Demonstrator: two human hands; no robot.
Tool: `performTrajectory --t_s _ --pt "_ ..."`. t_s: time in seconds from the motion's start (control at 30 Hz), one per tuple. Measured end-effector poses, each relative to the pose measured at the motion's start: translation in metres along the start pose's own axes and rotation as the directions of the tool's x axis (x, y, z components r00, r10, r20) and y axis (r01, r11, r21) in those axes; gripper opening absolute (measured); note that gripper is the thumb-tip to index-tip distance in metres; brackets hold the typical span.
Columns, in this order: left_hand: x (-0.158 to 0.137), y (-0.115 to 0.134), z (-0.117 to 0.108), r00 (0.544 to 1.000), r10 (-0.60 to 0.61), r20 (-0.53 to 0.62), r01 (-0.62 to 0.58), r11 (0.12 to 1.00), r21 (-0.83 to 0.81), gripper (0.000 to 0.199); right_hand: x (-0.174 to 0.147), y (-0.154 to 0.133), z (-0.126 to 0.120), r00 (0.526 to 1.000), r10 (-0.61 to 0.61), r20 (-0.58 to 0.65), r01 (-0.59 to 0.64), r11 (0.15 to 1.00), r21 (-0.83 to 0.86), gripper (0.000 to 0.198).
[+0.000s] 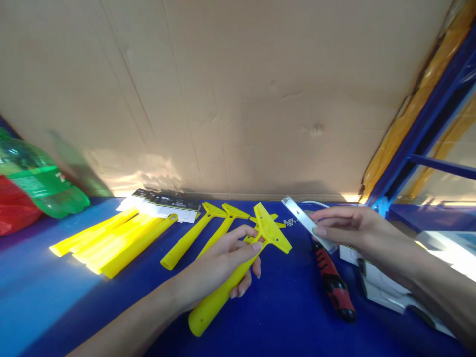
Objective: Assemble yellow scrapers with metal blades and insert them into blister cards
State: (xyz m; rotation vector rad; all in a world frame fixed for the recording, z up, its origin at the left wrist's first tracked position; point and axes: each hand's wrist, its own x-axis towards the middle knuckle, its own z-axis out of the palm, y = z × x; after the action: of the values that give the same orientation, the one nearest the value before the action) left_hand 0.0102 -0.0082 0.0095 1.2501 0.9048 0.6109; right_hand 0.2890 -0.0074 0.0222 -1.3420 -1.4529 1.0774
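My left hand (232, 258) is closed around the neck of a yellow plastic scraper handle (213, 302), its wide flat head (273, 229) pointing up and to the right. My right hand (345, 225) pinches a flat silver metal strip (303, 218) between thumb and fingers, a little to the right of that head and apart from it. Under the right hand lies a red and black screwdriver (332, 285) on the blue table. Several more yellow scraper handles (186, 240) lie just left of my left hand. Small metal screws (290, 222) are scattered behind the scraper head.
At the left, several yellow scrapers (137, 248) lie in a row with black and white cards (165, 202) over their heads. A green bottle (40, 178) lies beside something red (17, 208). Cardboard (238, 99) walls the back; a blue metal frame (420, 119) stands right.
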Motion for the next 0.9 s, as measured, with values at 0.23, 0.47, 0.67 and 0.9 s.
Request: performTrajectory --t_s 0.23,0.47,0.67,0.9 --pt "-0.004 -0.002 -0.002 0.996 0.047 0.074 -0.051 0.997 0.051 0.034 -0.013 -0.015 0.029 0.993 -0.079 0.084 0.077 0.996 0.035 0.035" --pt "-0.008 -0.001 -0.001 0.992 0.05 0.112 -0.058 0.996 0.069 0.041 -0.012 -0.011 0.034 0.991 -0.107 0.075 0.108 0.994 -0.01 0.037" --pt "-0.007 -0.002 -0.002 0.996 0.048 0.073 -0.054 0.995 0.081 0.041 -0.012 -0.012 0.035 0.991 -0.131 0.017 0.131 0.991 -0.036 0.041" --pt "-0.006 -0.002 -0.001 0.995 0.057 0.081 -0.065 0.992 0.109 0.04 -0.014 -0.012 0.042 0.989 -0.144 0.024 0.144 0.989 -0.023 0.041"
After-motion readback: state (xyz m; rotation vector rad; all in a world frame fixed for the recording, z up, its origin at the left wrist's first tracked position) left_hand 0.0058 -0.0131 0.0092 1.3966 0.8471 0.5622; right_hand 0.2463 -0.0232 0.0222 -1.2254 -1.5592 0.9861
